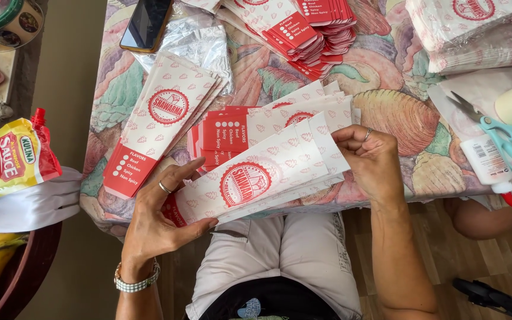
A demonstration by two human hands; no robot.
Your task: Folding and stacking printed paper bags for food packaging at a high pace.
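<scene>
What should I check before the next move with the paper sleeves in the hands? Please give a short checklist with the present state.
1. Left hand grips the red end of the fanned sleeves: ok.
2. Right hand pinches the white end of the same sleeves: ok.
3. Sleeves squared into one neat bundle: not ok, they are fanned out.
4. Flat stack beside the left hand lies apart from the held sleeves: ok.
5. Glue bottle and scissors lie clear of the right hand: ok.
6. Number of sleeves held: cannot tell.
</scene>
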